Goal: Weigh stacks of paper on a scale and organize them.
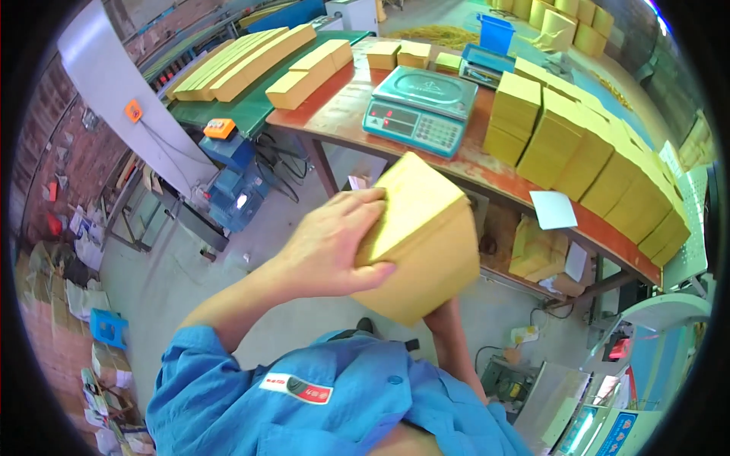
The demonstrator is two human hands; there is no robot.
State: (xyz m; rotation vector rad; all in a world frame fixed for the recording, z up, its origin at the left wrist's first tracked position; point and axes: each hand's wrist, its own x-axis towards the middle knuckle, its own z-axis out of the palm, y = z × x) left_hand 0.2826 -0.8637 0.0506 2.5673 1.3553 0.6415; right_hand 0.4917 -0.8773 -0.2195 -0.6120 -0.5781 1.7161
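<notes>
A thick block of stacked yellow paper (426,243) is held up in front of my chest, tilted, with one corner toward the table. My left hand (338,247) grips its left side, fingers over the upper face and thumb along the near face. From below, my right hand (443,310) supports the block; its fingers are hidden behind the paper. Just beyond the block, a teal weighing scale (422,106) with a lit red display stands on the red-brown table (494,178), its pan bare.
Rows of yellow paper stacks (593,144) line the table's right side, near a white card (553,210). More stacks (247,61) lie on a green conveyor at the far left. A blue motor (236,199) stands below it. A machine (623,387) is at lower right.
</notes>
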